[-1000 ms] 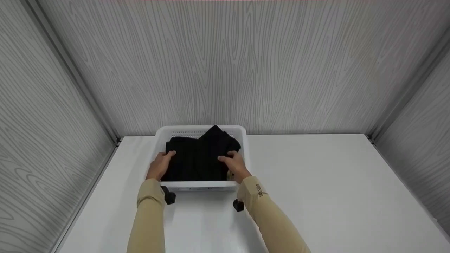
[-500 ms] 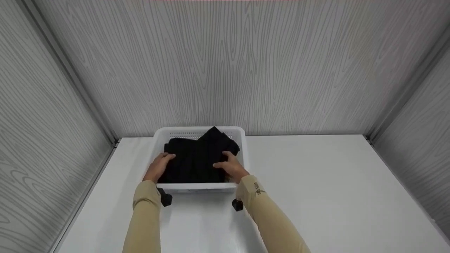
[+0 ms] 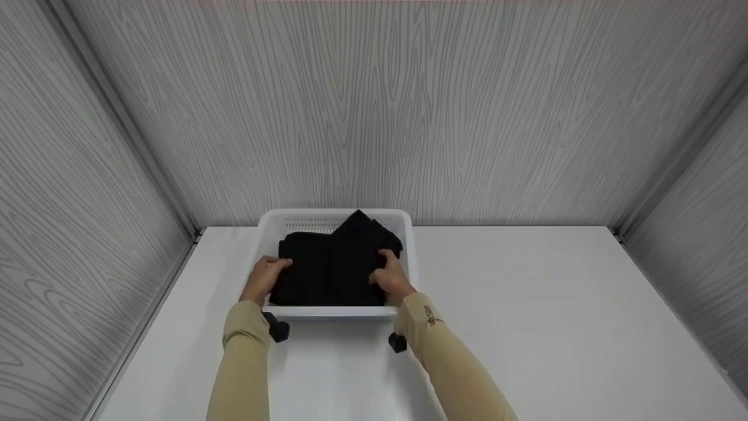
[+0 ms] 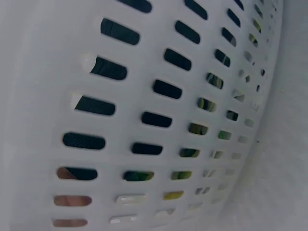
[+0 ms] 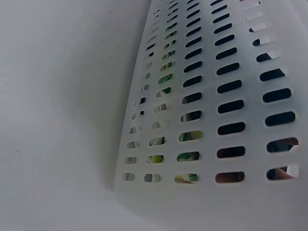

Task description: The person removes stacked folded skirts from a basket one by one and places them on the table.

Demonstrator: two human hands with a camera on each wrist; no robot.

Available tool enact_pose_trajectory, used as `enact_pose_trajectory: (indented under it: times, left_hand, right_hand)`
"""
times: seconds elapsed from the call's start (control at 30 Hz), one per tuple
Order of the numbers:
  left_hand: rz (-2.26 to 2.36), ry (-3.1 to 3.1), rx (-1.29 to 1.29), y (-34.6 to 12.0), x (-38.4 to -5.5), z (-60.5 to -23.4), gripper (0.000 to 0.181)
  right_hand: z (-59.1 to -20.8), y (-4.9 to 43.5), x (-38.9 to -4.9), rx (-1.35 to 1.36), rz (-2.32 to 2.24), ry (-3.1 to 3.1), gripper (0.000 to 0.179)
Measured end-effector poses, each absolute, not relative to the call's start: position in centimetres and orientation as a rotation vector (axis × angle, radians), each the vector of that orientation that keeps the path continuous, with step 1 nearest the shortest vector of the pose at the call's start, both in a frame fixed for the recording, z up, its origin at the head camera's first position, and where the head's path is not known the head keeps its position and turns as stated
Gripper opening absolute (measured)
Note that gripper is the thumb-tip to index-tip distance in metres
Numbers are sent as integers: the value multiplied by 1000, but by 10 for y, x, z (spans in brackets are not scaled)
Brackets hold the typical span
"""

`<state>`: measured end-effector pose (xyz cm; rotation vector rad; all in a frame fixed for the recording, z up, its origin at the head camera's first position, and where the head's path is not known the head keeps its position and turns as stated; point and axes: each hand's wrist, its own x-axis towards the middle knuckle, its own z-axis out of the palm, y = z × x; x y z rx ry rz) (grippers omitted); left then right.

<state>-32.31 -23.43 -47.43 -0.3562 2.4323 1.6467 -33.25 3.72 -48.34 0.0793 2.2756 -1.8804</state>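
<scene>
A black folded cloth [image 3: 333, 266] fills most of a white plastic basket [image 3: 336, 311] in the head view, with one corner pointing up at the back. At its left edge my left hand [image 3: 263, 279] holds the cloth, thumb on top and the other fingers mostly hidden inside the basket. My right hand [image 3: 392, 279] grips the right edge, with thumb and forefinger showing against the black fabric. Through the slots in the left wrist view, dark cloth [image 4: 84, 141] and a bit of skin show. The right wrist view shows the slotted basket wall [image 5: 207, 159].
Green and yellow patterned things [image 5: 187, 157] show through the lower slots, beneath the cloth. The basket stands on a white table [image 3: 526, 316] against a grey wood-grain panel [image 3: 374, 117]. Side panels rise at left and right.
My right thumb and forefinger have shifted along the cloth's right edge. The cloth's right part is spread a little further right and its left back edge sits slightly lower. The basket stays put.
</scene>
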Motion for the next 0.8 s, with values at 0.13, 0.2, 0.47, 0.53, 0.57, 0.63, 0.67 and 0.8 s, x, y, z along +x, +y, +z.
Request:
enact_pose_trajectory:
  times: [0.13,0.2,0.47,0.53,0.57,0.63,0.67,0.8]
  left_hand:
    - [1683,2431,-258,-234,-324,-476,64]
    - [1699,2411,-198,-235,-325,-477,65]
    - [1648,2288,-69,-237,-322,-481,82]
    - [1622,2275,-25,-237,-322,-482,85]
    - [1613,2274,-11,-237,-322,-483,86]
    - [1588,2293,15,-237,-323,-482,87]
    - [1575,2310,26,-237,-323,-481,87]
    - [1531,2382,54,-237,-323,-478,85]
  right_hand:
    - [-485,38,-333,-9,-1855,2303,89]
    - [-485,39,-332,-33,-1872,2262,93]
    - [-488,39,-338,-92,-1913,2093,94]
    - [-488,40,-338,-122,-1879,2080,91]
    - [-487,40,-338,-136,-1849,2087,89]
    - [-486,40,-338,-158,-1796,2099,86]
    - [-486,40,-339,-166,-1772,2104,85]
    - [-484,39,-340,-159,-1733,2094,84]
